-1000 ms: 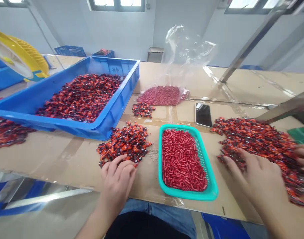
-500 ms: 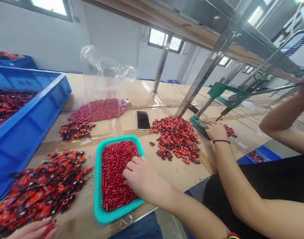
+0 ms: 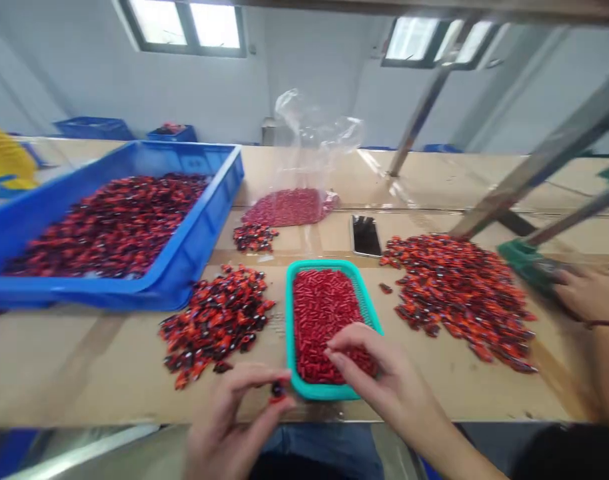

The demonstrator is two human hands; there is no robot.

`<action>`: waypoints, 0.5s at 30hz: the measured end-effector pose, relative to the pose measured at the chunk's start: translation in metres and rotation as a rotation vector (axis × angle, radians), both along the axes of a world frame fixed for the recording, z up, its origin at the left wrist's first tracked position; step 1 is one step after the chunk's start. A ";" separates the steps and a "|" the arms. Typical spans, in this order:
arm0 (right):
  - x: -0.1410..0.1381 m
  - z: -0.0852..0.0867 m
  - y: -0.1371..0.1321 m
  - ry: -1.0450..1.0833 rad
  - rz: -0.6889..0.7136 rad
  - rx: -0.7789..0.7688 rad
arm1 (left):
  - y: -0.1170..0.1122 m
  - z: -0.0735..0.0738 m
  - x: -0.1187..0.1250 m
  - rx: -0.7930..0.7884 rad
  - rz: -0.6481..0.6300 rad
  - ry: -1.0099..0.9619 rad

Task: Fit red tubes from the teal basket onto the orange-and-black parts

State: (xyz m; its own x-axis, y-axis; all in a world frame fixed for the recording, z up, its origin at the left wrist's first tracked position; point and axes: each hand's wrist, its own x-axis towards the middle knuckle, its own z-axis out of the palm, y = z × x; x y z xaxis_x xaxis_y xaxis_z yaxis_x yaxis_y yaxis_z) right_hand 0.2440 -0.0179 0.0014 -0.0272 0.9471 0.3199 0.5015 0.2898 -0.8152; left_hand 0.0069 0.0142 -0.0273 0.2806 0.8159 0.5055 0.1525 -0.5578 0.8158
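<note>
My left hand (image 3: 232, 427) is low at the table's front edge, its fingers pinched on one small red-and-black piece (image 3: 277, 393). My right hand (image 3: 379, 380) reaches into the near end of the teal basket (image 3: 290, 360), fingers curled among the red cylinders (image 3: 322, 313); what they hold is blurred. A pile of red-and-black pieces (image 3: 217, 320) lies just left of the basket. A bigger pile of them (image 3: 459, 293) lies to its right.
A large blue crate (image 3: 194, 240) full of the same pieces stands at the left. Behind the basket are a clear bag of red cylinders (image 3: 289, 207), a small dark pile (image 3: 254, 237) and a phone (image 3: 366, 235). Another person's hand (image 3: 584, 293) rests at a green press (image 3: 527, 263) on the right.
The view swung back to the left. My left hand has lifted off the left pile with one piece pinched. My right hand stays in the teal basket.
</note>
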 end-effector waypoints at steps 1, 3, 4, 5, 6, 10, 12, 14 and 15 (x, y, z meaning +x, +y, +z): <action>-0.004 0.001 -0.004 0.077 0.039 -0.012 | 0.000 0.005 0.005 0.025 -0.030 -0.022; -0.013 0.004 -0.010 0.225 0.119 0.007 | 0.001 0.013 0.012 0.056 -0.031 -0.032; -0.018 0.005 -0.012 0.278 0.152 0.033 | 0.000 0.015 0.014 0.065 -0.023 -0.031; -0.022 0.006 -0.013 0.308 0.176 0.067 | 0.000 0.017 0.015 0.073 -0.018 -0.021; -0.027 0.007 -0.013 0.310 0.190 0.103 | -0.001 0.018 0.016 0.085 -0.020 -0.011; -0.037 0.011 -0.011 0.223 0.197 0.216 | -0.007 0.016 0.015 0.121 -0.022 -0.030; -0.038 0.011 -0.009 0.150 0.188 0.252 | -0.009 0.016 0.014 0.140 -0.001 -0.041; -0.037 0.011 -0.008 0.076 0.170 0.270 | -0.009 0.017 0.014 0.190 0.018 -0.005; -0.036 0.010 -0.007 0.046 0.160 0.272 | -0.009 0.019 0.013 0.219 0.032 0.034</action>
State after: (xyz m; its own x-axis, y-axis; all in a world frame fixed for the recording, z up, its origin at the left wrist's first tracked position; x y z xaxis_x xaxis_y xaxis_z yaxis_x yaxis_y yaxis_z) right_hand 0.2077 -0.0249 0.0115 -0.1481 0.8115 0.5653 0.3963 0.5724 -0.7178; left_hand 0.0202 0.0050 -0.0087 0.2760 0.6966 0.6622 0.1979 -0.7154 0.6701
